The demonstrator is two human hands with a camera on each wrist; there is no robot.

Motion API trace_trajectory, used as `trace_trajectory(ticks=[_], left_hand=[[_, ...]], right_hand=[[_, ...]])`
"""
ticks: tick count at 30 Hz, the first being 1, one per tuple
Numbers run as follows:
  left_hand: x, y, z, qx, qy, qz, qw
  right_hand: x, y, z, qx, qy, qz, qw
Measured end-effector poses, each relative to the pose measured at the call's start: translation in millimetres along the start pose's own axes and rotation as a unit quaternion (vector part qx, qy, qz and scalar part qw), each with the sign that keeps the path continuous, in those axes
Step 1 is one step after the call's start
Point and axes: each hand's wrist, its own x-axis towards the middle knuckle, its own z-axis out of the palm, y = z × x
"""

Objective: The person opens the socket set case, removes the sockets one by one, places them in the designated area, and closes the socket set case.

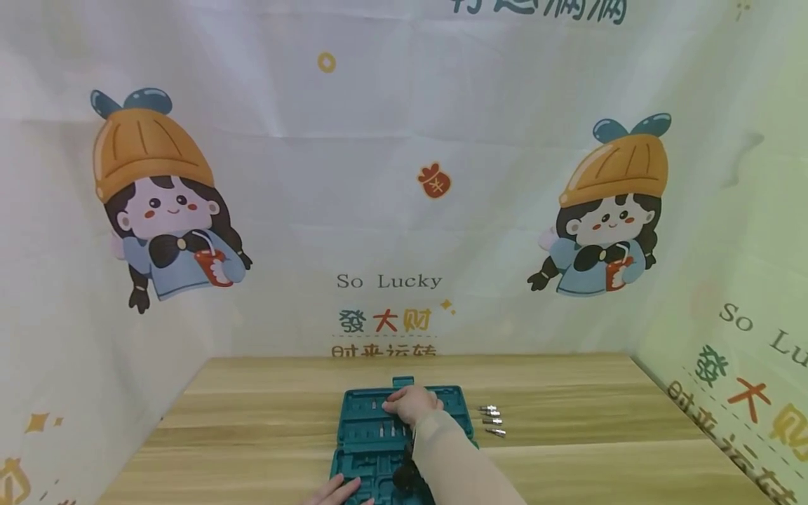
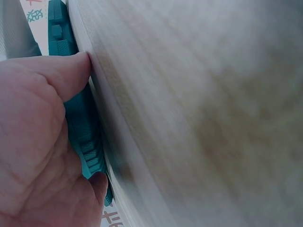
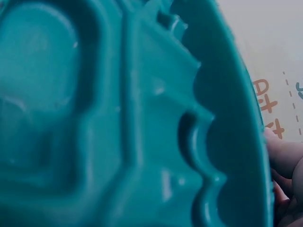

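Note:
A teal plastic tool case lies unfolded on the wooden table, with moulded slots in both halves. Several small metal bits stand in the slots of its far half. My right hand reaches over that far half, thumb and fingertips close together at a slot row; whether a bit is between them is hidden. In the right wrist view, its fingers show behind the case wall. My left hand rests with extended fingers on the near half's left edge; its thumb touches the case's side.
Several metal socket pieces lie in a short column on the table, right of the case. A printed cloth hangs behind the table and along its sides. A dark round object is under my right forearm.

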Motion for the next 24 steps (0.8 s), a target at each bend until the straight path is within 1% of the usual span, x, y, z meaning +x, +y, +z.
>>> trace_trajectory(ticks=[2, 4, 6, 9, 11, 12, 13, 14, 18, 21, 23, 24], left_hand=[[2.4, -0.8, 1.4, 0.000, 0.023, 0.022, 0.9995], [4.4, -0.3, 1.9, -0.001, 0.037, 0.027, 0.9990], [4.7, 0.0, 1.2, -0.001, 0.025, 0.022, 0.9995], [2.2, -0.1, -0.1, -0.006, -0.005, 0.008, 0.9999], [0.9, -1.8, -0.2, -0.006, -0.015, 0.013, 0.9998], [0.2, -2.4, -0.2, -0.005, -0.013, 0.015, 0.9998], [-0.1, -3.0, -0.5, -0.005, -0.009, 0.018, 0.9998], [-0.1, -2.6, -0.9, -0.005, -0.007, 0.014, 0.9999], [1.9, -2.5, 1.7, -0.002, 0.033, 0.023, 0.9992], [6.5, -3.3, 3.0, 0.010, 0.063, 0.041, 0.9971], [9.4, -2.8, 0.4, 0.014, 0.063, 0.041, 0.9971], [10.0, -2.4, -1.5, 0.011, 0.054, 0.037, 0.9978]], right_hand=[[2.6, 2.6, 2.7, -0.021, 0.003, 0.001, 1.000], [4.7, 4.6, 5.7, -0.033, 0.007, 0.005, 0.999], [6.2, 5.2, 7.8, -0.028, 0.007, 0.009, 1.000], [7.3, 4.5, 9.1, -0.011, 0.003, 0.012, 1.000], [7.1, 2.8, 8.6, 0.003, -0.002, 0.014, 1.000], [6.9, 2.1, 8.6, 0.010, -0.003, 0.018, 1.000], [6.8, 1.2, 8.4, 0.016, -0.003, 0.020, 1.000], [6.7, 0.4, 8.0, 0.020, -0.005, 0.023, 1.000], [2.7, -4.8, 4.0, 0.031, -0.010, 0.031, 0.999], [-0.3, -7.3, 1.1, 0.033, -0.013, 0.038, 0.999], [-0.6, -7.7, 0.5, 0.036, -0.012, 0.044, 0.998], [-0.7, -7.9, 0.3, 0.037, -0.011, 0.046, 0.998]])
